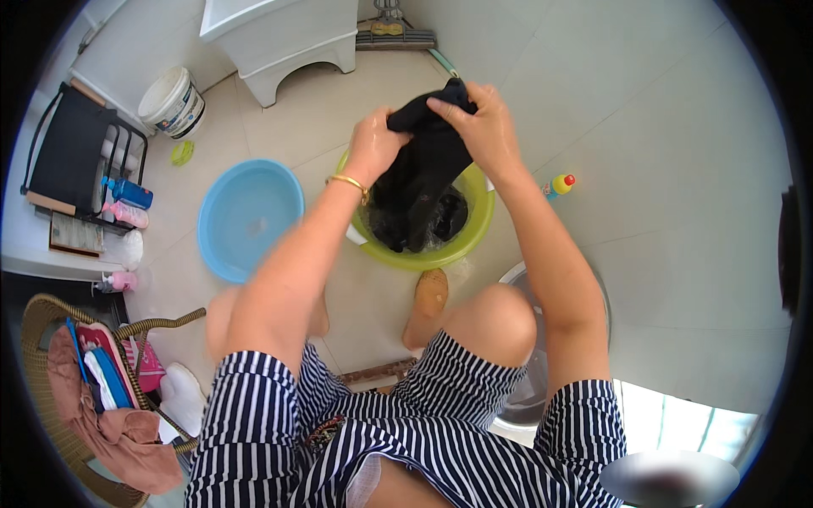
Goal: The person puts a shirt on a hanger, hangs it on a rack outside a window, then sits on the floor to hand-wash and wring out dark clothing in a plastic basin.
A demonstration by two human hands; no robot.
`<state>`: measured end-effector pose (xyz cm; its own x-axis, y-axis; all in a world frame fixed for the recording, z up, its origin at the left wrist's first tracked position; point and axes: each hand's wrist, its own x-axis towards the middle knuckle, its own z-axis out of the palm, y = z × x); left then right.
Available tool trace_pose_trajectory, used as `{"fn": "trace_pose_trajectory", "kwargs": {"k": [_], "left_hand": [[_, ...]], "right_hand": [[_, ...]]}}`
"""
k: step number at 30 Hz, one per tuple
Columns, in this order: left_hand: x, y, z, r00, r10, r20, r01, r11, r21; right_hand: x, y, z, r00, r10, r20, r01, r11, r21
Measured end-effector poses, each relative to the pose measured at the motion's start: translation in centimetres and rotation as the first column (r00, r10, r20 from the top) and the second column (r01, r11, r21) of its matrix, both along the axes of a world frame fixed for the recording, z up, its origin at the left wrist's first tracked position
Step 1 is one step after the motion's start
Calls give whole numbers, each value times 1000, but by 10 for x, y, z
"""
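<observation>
Both hands hold up a wet black cloth garment (432, 149) over a lime-green plastic basin (419, 259). My left hand (375, 143) grips its upper left edge, with a gold-coloured bracelet at the wrist. Pinched between the thumb and fingers of my right hand (479, 120) is the upper right edge. The garment's lower part hangs into the basin, where more dark cloth (452, 213) lies in water. To the left of that basin stands a light blue basin (206, 222) with water in it.
A yellow bottle with a red cap (562, 184) stands right of the green basin. A large round metal container (521, 406) is beside my right knee. Further off are a white bucket (171, 105), a white washtub stand (292, 47) and a mop (397, 38). A wicker chair (38, 330) holds clothes.
</observation>
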<state>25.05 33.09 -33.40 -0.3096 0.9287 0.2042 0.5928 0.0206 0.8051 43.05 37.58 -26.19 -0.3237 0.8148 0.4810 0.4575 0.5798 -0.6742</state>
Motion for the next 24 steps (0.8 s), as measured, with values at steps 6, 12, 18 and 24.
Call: {"fn": "trace_pose_trajectory", "kwargs": {"k": [6,12,18,24], "left_hand": [[-23,2,42,927,-331,-176,322,944,-75],[-85,34,-16,779,-485,-399,421,874,-241],[-59,31,-109,814,-512,-275,358,813,-459],[-28,13,-195,610,-733,-302,374,602,-705]], "right_hand": [[23,17,27,946,-8,325,-46,987,156],[17,32,-45,864,55,500,-152,976,156],[24,32,-186,801,150,579,-139,988,-65],[10,3,-262,506,210,836,-10,971,-238]]}}
